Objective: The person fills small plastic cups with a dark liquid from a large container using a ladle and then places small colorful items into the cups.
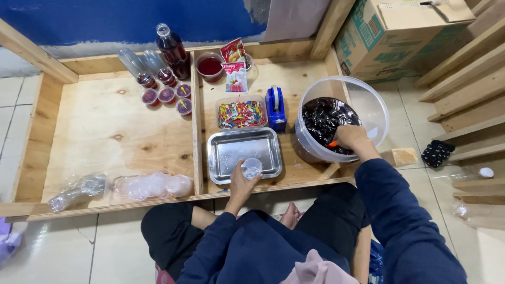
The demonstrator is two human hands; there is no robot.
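The left hand [241, 181] is pinching a small clear plastic cup [252, 168] between thumb and fingers, holding it just over the near edge of a shallow steel tray [231, 150]; whether anything is sitting in the cup cannot be told. The right hand [351, 138] is reaching into a large clear bucket [368, 105] on the right, fingers curled around an orange-handled utensil [332, 143] that is dipping into the dark, glossy jelly [323, 118] filling the bucket's lower part.

Just beyond the tray, a clear rectangular box [241, 113] is holding many small multicoloured pieces; a blue tape dispenser [276, 108] is standing beside it. Farther off, a round tub [210, 67] is holding red liquid, with two sachets [234, 66] leaning next to it; a bottle [172, 50] of dark red drink is standing at the far wall. To the left, several small filled cups [167, 94] are showing dark red contents; near the left front, bagged stacks of clear lids [152, 185] are lying on the wooden platform [105, 131].
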